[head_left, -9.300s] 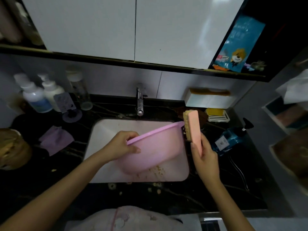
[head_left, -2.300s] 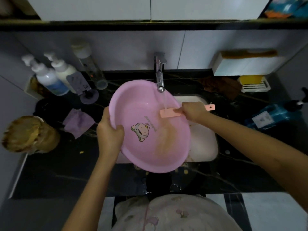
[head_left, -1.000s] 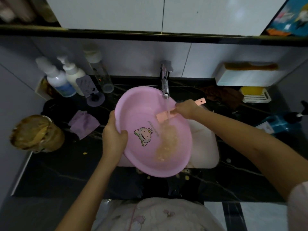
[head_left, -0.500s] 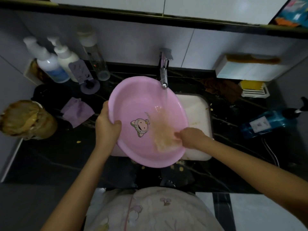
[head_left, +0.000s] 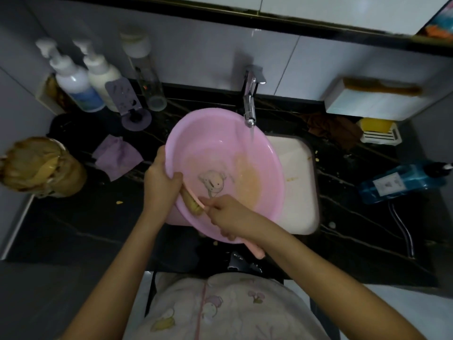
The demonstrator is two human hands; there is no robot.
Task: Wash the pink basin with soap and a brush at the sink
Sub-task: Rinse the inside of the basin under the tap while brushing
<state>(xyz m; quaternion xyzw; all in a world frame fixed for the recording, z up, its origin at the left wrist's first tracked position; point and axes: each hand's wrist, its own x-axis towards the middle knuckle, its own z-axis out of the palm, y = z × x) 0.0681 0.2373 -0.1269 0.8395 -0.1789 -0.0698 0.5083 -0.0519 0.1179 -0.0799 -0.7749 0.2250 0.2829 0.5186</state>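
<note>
The pink basin (head_left: pixel 210 143) is tilted over the white sink (head_left: pixel 296 173), with a cartoon print and orange-brown murky water inside. My left hand (head_left: pixel 160 180) grips its left rim. My right hand (head_left: pixel 228 214) holds the pink brush (head_left: pixel 193 200), whose bristle head lies against the basin's lower-left inner wall; the handle end sticks out below my wrist. Water runs from the chrome tap (head_left: pixel 250 104) into the basin's far side.
Two white pump bottles (head_left: pixel 83 77) and a clear bottle (head_left: pixel 147 79) stand at the back left. A purple cloth (head_left: pixel 115 155) lies left of the sink. A yellow soap on a rack (head_left: pixel 377 131) and a blue bottle (head_left: pixel 402 182) are on the right of the dark counter.
My right hand has swept the brush from the basin's lower middle to its lower-left wall, near my left hand. The murky water has gathered at the right.
</note>
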